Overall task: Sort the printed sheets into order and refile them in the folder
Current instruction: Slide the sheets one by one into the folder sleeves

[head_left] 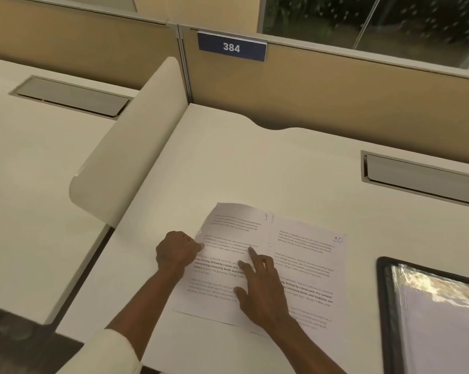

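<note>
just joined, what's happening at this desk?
A person is sorting printed sheets on the desk. The left hand pinches the left edge of the sheet marked 9, whose far end curls up, while the right hand rests spread fingers on it. It overlaps the sheet marked 10. The folder lies to the right, apart from both sheets.

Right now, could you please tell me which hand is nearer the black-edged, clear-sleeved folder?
Right. The right hand rests on the white printed sheets, left of the folder; the left hand grips their far edge.
</note>
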A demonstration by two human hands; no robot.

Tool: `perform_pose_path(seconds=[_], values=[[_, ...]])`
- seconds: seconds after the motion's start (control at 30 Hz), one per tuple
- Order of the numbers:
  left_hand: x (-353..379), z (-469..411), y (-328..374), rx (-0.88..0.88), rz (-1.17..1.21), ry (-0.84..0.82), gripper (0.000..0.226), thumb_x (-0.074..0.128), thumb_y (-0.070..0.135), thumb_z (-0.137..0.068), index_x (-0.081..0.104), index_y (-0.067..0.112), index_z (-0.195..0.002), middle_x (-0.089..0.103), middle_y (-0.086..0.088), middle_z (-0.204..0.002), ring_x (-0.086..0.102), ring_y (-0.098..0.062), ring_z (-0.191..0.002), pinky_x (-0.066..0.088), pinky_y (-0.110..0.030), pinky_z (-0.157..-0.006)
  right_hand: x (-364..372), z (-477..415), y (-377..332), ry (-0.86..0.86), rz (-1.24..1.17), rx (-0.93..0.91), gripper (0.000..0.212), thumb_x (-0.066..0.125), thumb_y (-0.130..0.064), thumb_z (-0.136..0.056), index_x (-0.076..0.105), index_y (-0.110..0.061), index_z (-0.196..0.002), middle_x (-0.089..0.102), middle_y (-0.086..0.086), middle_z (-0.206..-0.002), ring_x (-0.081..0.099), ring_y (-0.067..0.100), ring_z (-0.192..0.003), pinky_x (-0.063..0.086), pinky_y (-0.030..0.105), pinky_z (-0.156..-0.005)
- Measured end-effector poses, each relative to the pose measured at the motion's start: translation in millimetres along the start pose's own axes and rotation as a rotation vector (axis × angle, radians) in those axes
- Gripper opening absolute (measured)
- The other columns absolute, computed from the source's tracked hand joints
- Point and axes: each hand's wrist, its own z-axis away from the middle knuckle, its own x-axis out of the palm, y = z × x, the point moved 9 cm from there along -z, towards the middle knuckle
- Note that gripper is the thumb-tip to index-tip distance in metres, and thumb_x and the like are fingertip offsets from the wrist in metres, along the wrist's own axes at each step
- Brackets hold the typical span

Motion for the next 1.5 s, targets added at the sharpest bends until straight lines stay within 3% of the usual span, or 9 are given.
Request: perform_pose_path(seconds=[0.07,0.17,0.33,0.5,0.6,0.77,0.93,1.17,1.5], values=[[-8.6,3.8,-2.8,0.032,0.038,0.026,0.025,0.090,0.029,-0.081,0.069,0.016,-0.075,0.075,0.001,-0.078,0.072,-0.025,-0.079,0.055,-0.034,-0.070,-1.3,-2.3,0.5,0.001,-0.094,0.022,0.063,0.074,-0.044,-0.086,0.058,-0.025,-0.145,0.037,0.000,-0.167,0.033,0.024,-0.147,0.053,0.047,-0.104],[-16.7,7.2,-6.1,0.112,0.129,-0.023,0.021,0.088,0.028,-0.085,0.071,0.016,-0.081,0.076,0.000,-0.079,0.073,-0.025,-0.077,0.060,-0.040,-0.075,-7.1,-4.7,4.6,0.020,-0.248,0.097,0.059,0.068,-0.044,-0.090,0.056,-0.026,-0.144,0.041,-0.004,-0.160,0.035,0.019,-0.146,0.055,0.045,-0.100],[-28.8,26.5,-4.6,0.255,0.314,-0.164,0.009,0.076,0.015,-0.097,0.067,0.014,-0.096,0.080,-0.003,-0.082,0.070,-0.024,-0.072,0.055,-0.039,-0.071,-14.3,-12.2,19.6,0.128,-0.417,0.251,0.055,0.078,-0.040,-0.086,0.056,-0.028,-0.135,0.048,-0.016,-0.133,0.047,0.011,-0.124,0.056,0.040,-0.091],[-48.8,32.9,-10.0,0.250,0.447,-0.189,0.008,0.073,0.009,-0.098,0.066,0.009,-0.102,0.082,-0.009,-0.091,0.075,-0.029,-0.079,0.058,-0.038,-0.071,-15.2,-19.1,34.9,0.159,-0.571,0.402,0.067,0.086,-0.040,-0.082,0.052,-0.029,-0.139,0.054,-0.014,-0.129,0.053,0.011,-0.120,0.057,0.040,-0.090],[-57.3,36.2,-12.3,0.215,0.534,-0.217,0.013,0.073,0.005,-0.097,0.065,0.003,-0.107,0.081,-0.013,-0.094,0.076,-0.024,-0.075,0.058,-0.029,-0.060,-23.4,-20.8,37.0,0.172,-0.690,0.473,0.060,0.089,-0.027,-0.083,0.054,-0.032,-0.131,0.066,-0.012,-0.111,0.064,0.006,-0.097,0.058,0.032,-0.083],[-54.4,40.7,-10.4,0.188,0.564,-0.232,0.016,0.076,0.007,-0.095,0.066,0.004,-0.106,0.081,-0.016,-0.092,0.073,-0.033,-0.080,0.055,-0.045,-0.077,-40.8,-16.3,36.9,0.199,-0.819,0.503,0.034,0.086,-0.013,-0.086,0.064,-0.030,-0.106,0.067,-0.007,-0.080,0.061,-0.003,-0.067,0.051,0.015,-0.065],[-40.1,50.4,2.9,0.188,0.539,-0.231,0.016,0.081,0.012,-0.092,0.070,0.006,-0.102,0.080,-0.015,-0.084,0.068,-0.029,-0.076,0.053,-0.046,-0.076,-55.7,10.6,53.8,0.256,-0.984,0.567,0.021,0.084,-0.011,-0.088,0.073,-0.026,-0.098,0.076,-0.008,-0.083,0.069,0.004,-0.071,0.058,0.022,-0.060],[8.2,86.3,40.4,0.296,0.323,-0.264,0.018,0.077,0.031,-0.096,0.071,0.014,-0.091,0.075,-0.001,-0.069,0.059,-0.016,-0.059,0.056,-0.043,-0.075,-79.1,79.9,102.1,0.354,-1.115,0.717,0.010,0.080,-0.011,-0.092,0.076,-0.017,-0.098,0.080,-0.003,-0.093,0.078,0.021,-0.087,0.065,0.043,-0.077],[108.8,187.5,97.3,0.448,0.137,-0.450,0.017,0.075,0.030,-0.097,0.069,0.015,-0.092,0.080,0.003,-0.082,0.076,-0.020,-0.074,0.062,-0.040,-0.073,-110.7,212.8,192.0,0.608,-1.230,0.962,0.010,0.081,-0.017,-0.092,0.076,-0.013,-0.099,0.081,0.004,-0.091,0.079,0.026,-0.085,0.064,0.039,-0.076]])
